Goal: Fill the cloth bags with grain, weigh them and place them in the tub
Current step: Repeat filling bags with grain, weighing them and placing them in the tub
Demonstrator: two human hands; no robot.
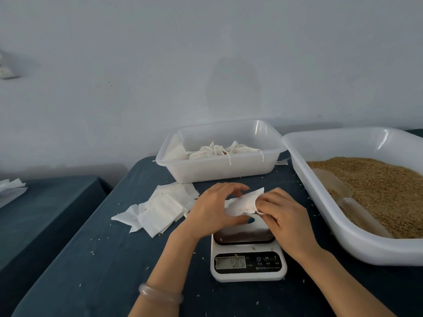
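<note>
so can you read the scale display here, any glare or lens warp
Head view: scale display dim and soft, digits hard to read; glare streaks on the grain tub and bag tub corners; wide lens warps the frame's edges; cloth bag sharp.

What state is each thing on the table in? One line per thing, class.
cloth bag: held in both hands over the scale
left hand: grips the bag
right hand: pinches the bag's end
scale: on, digits blurred
tub: holds tied bags
large tub: part full of grain, scoop lying in it
empty bags: piled flat
</note>
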